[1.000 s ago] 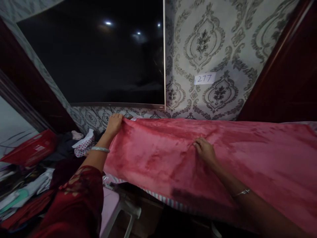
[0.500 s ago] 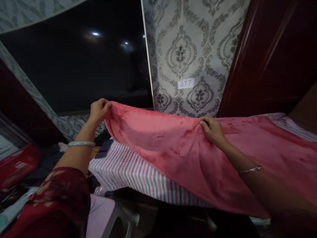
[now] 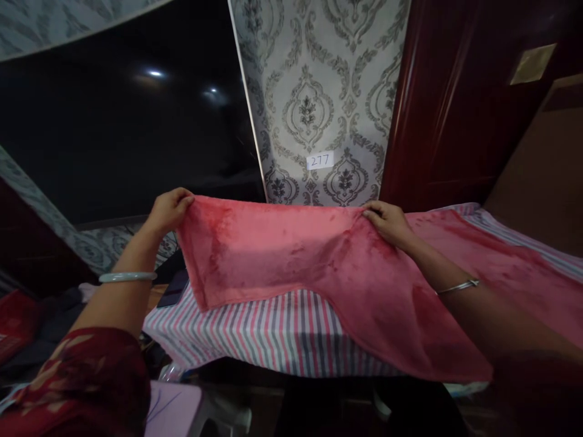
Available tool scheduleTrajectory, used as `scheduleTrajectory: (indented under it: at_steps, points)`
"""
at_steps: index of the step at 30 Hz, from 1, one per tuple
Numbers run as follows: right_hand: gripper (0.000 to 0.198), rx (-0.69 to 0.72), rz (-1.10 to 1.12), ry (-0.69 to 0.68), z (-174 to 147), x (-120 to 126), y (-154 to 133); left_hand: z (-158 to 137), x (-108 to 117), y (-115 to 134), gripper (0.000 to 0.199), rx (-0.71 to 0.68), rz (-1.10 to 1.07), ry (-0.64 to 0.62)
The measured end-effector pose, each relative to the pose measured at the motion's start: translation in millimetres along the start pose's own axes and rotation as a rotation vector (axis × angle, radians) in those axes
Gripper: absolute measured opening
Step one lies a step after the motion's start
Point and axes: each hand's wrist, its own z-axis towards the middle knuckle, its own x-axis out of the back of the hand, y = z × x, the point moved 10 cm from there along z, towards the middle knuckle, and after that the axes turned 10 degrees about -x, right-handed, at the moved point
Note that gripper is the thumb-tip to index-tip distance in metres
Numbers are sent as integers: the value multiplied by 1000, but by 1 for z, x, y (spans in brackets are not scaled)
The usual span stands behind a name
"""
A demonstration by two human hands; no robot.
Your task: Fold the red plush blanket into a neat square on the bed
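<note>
A plush pink-red cloth, possibly a towel or small blanket, is stretched between my two hands. Its far left corner is pinched in my left hand, which wears a pale bangle above the wrist. My right hand grips the far edge further right, thumb and fingers pressed together. Between the hands the cloth hangs raised, its lower left edge over a striped tablecloth. Beyond my right hand, the rest of the cloth lies spread on the striped surface.
Behind stand a large dark screen and a patterned wall with a paper label reading 277. A dark phone-like object lies at the left end. A pale stool is below left; a cardboard box stands right.
The cloth's left part has been spread flatter between my hands, its lower left corner now hanging straight down. My view has shifted rightward. Both hands keep their hold.
</note>
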Motion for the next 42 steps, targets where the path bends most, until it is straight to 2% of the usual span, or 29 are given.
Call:
scheduleTrajectory:
  at_steps: [3, 8, 10, 12, 16, 20, 24, 27, 30, 32, 34, 36, 38, 40, 42]
  points:
    - [15, -24, -27, -27, -2, -10, 10, -1, -18, -4, 20, 10, 15, -64]
    - [14, -31, -9, -64, -9, -28, 2, -3, -34, -16, 21, 77, 96, -52]
    - [14, -32, 13, -91, -15, -38, -5, -6, -43, -14, 22, 89, 108, -42]
    - [14, -21, 36, -128, -22, -50, -13, -12, -57, -2, 23, 58, 108, -36]
    - [14, 32, 70, -212, -39, -77, -29, -34, -100, 52, 26, -90, 32, -86]
    - [15, 76, 70, -275, -58, -98, -45, -63, -156, 136, 27, -310, -133, -247]
    - [16, 104, 17, -322, -73, -115, -56, -89, -206, 206, 51, -462, -267, -405]
    - [15, 78, -9, -344, -79, -125, -54, -97, -231, 233, 31, -536, -328, -447]
    - [12, 82, 11, -313, -82, -124, -46, -95, -243, 234, 23, -553, -380, -438]
    - [18, 104, 31, -233, -82, -112, -33, -91, -243, 224, 21, -524, -406, -410]
    - [22, 86, 26, -154, -82, -94, -4, -86, -241, 210, 22, -488, -410, -389]
    - [21, -4, -15, -111, -82, -75, 40, -82, -237, 198, 27, -472, -409, -380]
    - [23, -152, -105, -76, -84, -52, 94, -79, -234, 192, 31, -471, -408, -376]
    - [29, -214, -145, -56, -88, -30, 136, -76, -232, 191, 32, -470, -407, -369]
    - [40, -235, -166, -62, -91, -14, 165, -73, -229, 192, 32, -475, -402, -361]
